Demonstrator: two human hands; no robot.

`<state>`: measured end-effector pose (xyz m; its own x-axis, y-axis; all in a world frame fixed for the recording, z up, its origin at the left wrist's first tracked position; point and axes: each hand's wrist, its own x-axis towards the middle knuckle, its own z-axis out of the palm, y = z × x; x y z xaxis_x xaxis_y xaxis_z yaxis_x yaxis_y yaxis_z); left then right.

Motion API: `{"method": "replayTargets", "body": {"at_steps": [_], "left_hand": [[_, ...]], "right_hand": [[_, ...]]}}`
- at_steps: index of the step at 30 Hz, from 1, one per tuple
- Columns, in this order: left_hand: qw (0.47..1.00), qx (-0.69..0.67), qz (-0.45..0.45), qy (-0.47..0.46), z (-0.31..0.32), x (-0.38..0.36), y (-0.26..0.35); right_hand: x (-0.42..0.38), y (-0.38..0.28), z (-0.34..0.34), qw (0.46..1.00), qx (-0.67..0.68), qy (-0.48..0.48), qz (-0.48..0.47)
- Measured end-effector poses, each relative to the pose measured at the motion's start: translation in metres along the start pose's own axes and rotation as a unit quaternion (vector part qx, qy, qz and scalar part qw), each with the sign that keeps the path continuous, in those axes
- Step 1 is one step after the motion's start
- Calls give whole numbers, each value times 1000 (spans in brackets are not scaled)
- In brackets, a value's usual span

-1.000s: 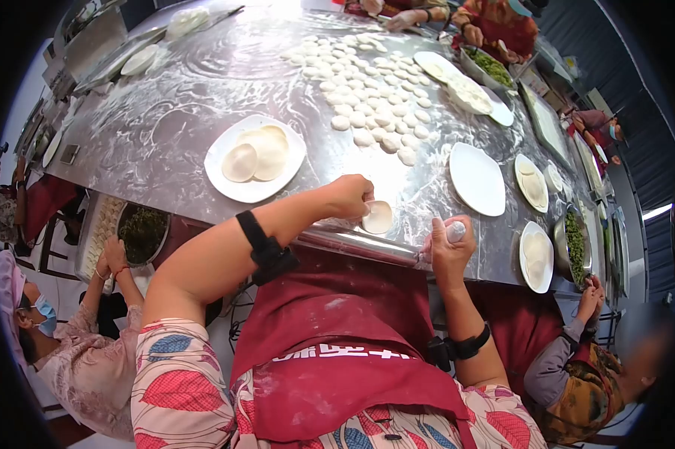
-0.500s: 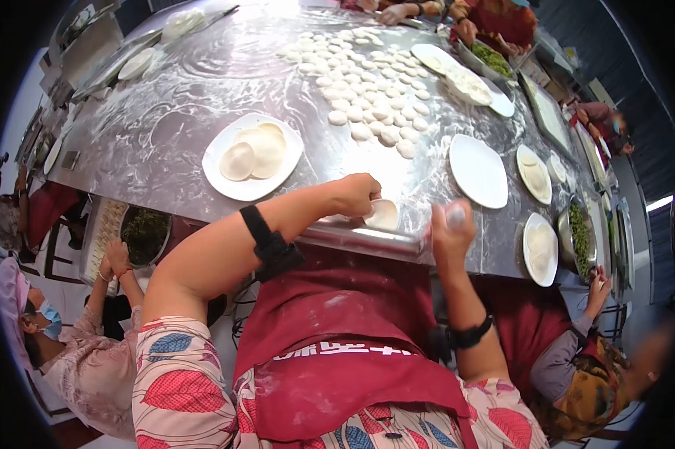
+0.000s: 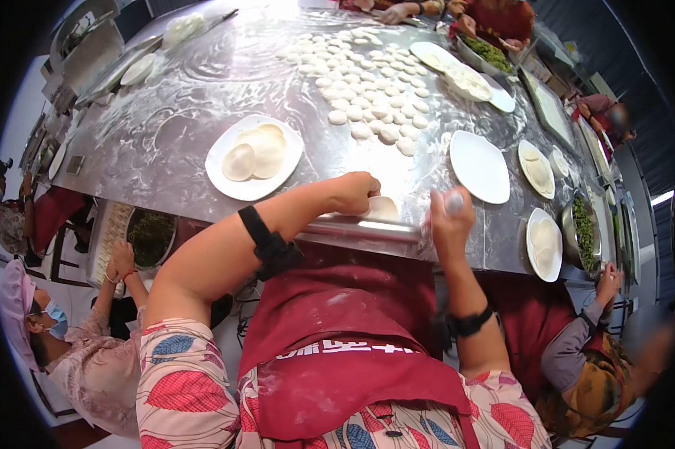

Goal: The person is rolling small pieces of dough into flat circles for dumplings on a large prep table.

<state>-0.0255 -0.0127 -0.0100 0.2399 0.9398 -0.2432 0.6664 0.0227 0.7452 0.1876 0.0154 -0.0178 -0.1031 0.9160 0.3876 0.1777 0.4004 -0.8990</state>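
At the front edge of the metal table, my left hand (image 3: pixel 358 193) is closed with its fingertips at the near-left rim of a round dough wrapper (image 3: pixel 383 208). My right hand (image 3: pixel 451 226) is wrapped around a rolling pin (image 3: pixel 371 228); a pale rounded end pokes out above the fist. The pin lies across the near part of the wrapper and looks smeared by motion. A white plate (image 3: pixel 225 179) with several flat wrappers (image 3: pixel 266 152) stands beyond my left forearm. Another white plate (image 3: pixel 480 168), with nothing on it, lies past my right hand.
Many small dough pieces (image 3: pixel 375 97) are spread over the floured table (image 3: pixel 143 142). At right are plates of wrappers (image 3: pixel 543 243) and a bowl of green filling (image 3: pixel 583 232). People sit close on both sides, and another person's hands (image 3: pixel 120 262) are at lower left.
The rolling pin has shifted slightly away from me, over the wrapper, and my right hand has turned a little. My left hand stays at the wrapper's rim.
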Motion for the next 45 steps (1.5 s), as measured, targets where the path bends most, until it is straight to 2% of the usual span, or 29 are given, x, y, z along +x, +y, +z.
{"method": "replayTargets", "body": {"at_steps": [1, 3, 4, 6, 8, 11, 12, 15, 18, 20, 21, 22, 24, 27, 30, 32, 33, 36, 38, 39, 40, 41, 43, 45], "left_hand": [[999, 40, 29, 15, -1, 0, 0], [997, 37, -7, 62, 0, 9, 2], [996, 33, -24, 85, 1, 13, 4], [997, 51, -19, 54, 3, 13, 11], [994, 102, 13, 32, 5, 16, 7], [998, 53, -7, 45, 3, 11, 0], [999, 28, -2, 16, 0, 8, -4], [997, 73, 35, 19, 0, 0, -3], [994, 82, -16, 65, -6, 1, 5], [994, 80, -44, 60, -1, 15, -7], [992, 74, -86, 61, 1, 12, -4], [992, 79, -75, 70, 2, 3, 3], [985, 141, -53, 86, 10, -5, 8], [983, 86, 16, 159, 22, -6, -4], [987, -59, 26, 148, -6, -21, -17], [979, -89, 32, 180, -40, -38, -35], [972, -147, -9, 185, -60, -54, -35], [967, -143, -74, 199, -119, -82, -59], [962, -132, -121, 204, -152, -88, -79], [955, -105, -173, 216, -167, -85, -90], [949, -5, -220, 228, -180, -81, -94], [939, 121, -197, 256, -190, -68, -119], [927, 135, -216, 274, -198, -45, -115], [937, 172, -187, 238, -188, -14, -108]], "right_hand": [[18, 17, 10, 1000, 5, 7, -23], [49, 35, 29, 992, -68, 17, -101], [49, 40, 29, 992, -69, 16, -102], [53, 44, 29, 992, -74, 9, -106], [21, 13, 10, 998, -37, 6, -42], [-22, -6, -9, 998, 54, -9, 10], [-27, -7, -11, 995, 93, -11, 19], [10, 3, 9, 1000, 10, 15, -15], [63, 54, 37, 985, -93, 12, -145], [63, 41, 38, 980, -99, 37, -171], [50, 26, 30, 999, -27, -5, -33], [41, 36, 24, 995, -36, 22, -93], [8, 3, 6, 999, 37, -2, 5], [-18, -1, -10, 999, 42, -20, 4], [-23, 4, -15, 999, 33, -31, -3], [-22, 1, -13, 998, 45, -33, -3], [-22, 0, -13, 998, 51, -35, -2], [-20, 7, -13, 998, 53, -34, -11], [-20, 9, -12, 997, 65, -35, -17], [-20, 9, -13, 997, 69, -34, -20], [-20, 7, -13, 997, 59, -35, -23], [-20, 3, -14, 998, 48, -36, -26], [-20, 1, -13, 998, 39, -39, -33], [-20, 0, -14, 998, 41, -42, -39]]}}
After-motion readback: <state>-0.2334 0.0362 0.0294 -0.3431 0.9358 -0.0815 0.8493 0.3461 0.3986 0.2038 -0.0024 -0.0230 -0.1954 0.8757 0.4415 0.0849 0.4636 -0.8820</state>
